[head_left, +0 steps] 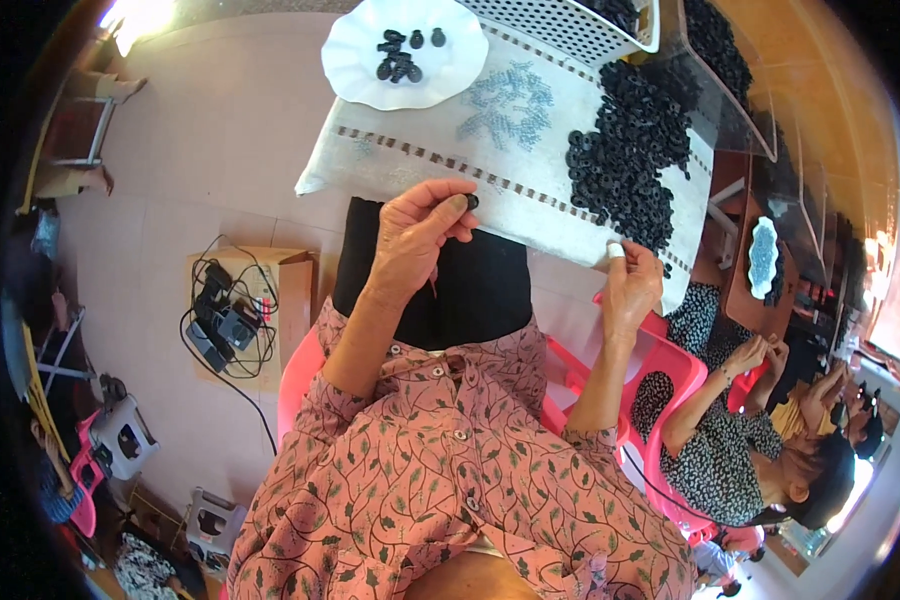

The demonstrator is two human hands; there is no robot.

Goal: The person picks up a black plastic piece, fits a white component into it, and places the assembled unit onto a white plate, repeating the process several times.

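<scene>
At centre, our left hand [408, 232] pinches a black piece [472, 202]; our right hand [633, 288], grip unclear to us, is nearer the black pile [630, 165] at upper right.

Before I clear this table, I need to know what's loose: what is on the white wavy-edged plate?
The white plate holds small black parts: a clump, plus two lying singly toward the upper right. Where parts overlap, whatever lies beneath is covered.

The cloth-covered table [550, 165] bears 1 white plate [460, 72], 1 basket [560, 26], black parts [630, 165].
</scene>
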